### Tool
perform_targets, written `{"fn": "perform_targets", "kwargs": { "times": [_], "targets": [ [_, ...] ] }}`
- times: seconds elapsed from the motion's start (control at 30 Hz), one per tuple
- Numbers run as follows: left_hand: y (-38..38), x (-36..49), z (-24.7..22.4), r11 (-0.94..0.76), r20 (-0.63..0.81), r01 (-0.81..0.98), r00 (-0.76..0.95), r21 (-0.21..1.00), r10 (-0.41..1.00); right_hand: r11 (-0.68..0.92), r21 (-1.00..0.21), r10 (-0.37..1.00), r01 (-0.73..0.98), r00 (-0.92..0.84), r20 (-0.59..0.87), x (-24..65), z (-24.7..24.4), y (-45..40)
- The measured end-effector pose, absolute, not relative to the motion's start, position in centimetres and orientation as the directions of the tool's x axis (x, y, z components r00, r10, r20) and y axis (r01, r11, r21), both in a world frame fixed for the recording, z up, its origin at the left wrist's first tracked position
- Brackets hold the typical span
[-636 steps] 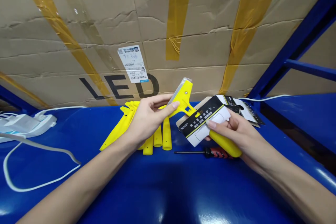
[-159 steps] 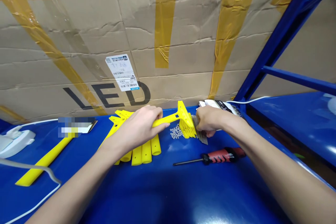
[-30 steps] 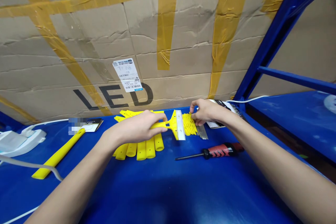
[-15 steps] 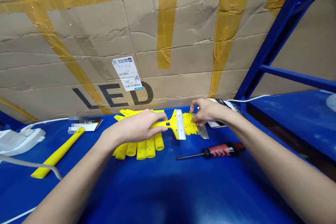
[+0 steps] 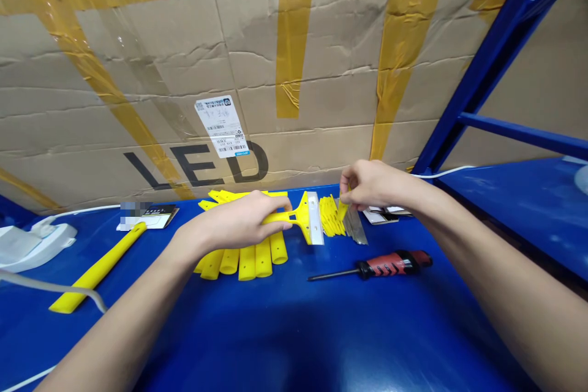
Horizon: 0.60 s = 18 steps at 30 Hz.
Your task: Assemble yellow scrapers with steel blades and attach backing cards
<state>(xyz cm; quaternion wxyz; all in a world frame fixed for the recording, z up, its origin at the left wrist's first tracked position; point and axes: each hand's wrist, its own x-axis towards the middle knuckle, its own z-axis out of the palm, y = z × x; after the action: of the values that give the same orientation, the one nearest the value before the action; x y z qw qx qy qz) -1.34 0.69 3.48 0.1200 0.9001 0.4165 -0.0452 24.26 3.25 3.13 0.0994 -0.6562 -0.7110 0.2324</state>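
Observation:
My left hand is closed around the narrow stem of a yellow scraper head, held over the blue table. A flat metal blade lies across the head's wide end. My right hand pinches a small yellow plastic strip, raised on end at the edge of a pile of similar yellow strips. Thin metal blades lie just right of that pile. Under and around my left hand are several yellow handles, partly hidden by it.
A red and black screwdriver lies in front of the blades, its tip to the left. A separate yellow handle and a white power strip with cables are at left. Behind the table stands a large taped carton; a blue post rises at right.
My right hand has lifted a yellow strip at the pile's right side and shifted slightly up and right. My left hand has kept the scraper head almost still.

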Motion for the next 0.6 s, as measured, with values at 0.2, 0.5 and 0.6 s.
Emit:
{"fn": "perform_targets", "kwargs": {
  "times": [0.2,0.5,0.6],
  "targets": [
    [0.6,-1.3,3.9,-0.605,-0.188,0.778,0.628,0.17,0.755,0.189,-0.532,0.981,0.826,-0.187,0.057,24.4,3.3,3.1],
    [0.7,-1.8,4.0,-0.603,-0.206,0.782,0.624,0.159,0.754,0.023,-0.867,0.987,0.497,-0.152,-0.06,23.5,2.8,3.0],
    [0.7,-2.0,4.0,-0.592,-0.191,0.786,0.617,0.176,0.763,0.026,-0.906,0.982,0.422,-0.18,-0.055,23.5,2.5,3.0]
  ]
}}
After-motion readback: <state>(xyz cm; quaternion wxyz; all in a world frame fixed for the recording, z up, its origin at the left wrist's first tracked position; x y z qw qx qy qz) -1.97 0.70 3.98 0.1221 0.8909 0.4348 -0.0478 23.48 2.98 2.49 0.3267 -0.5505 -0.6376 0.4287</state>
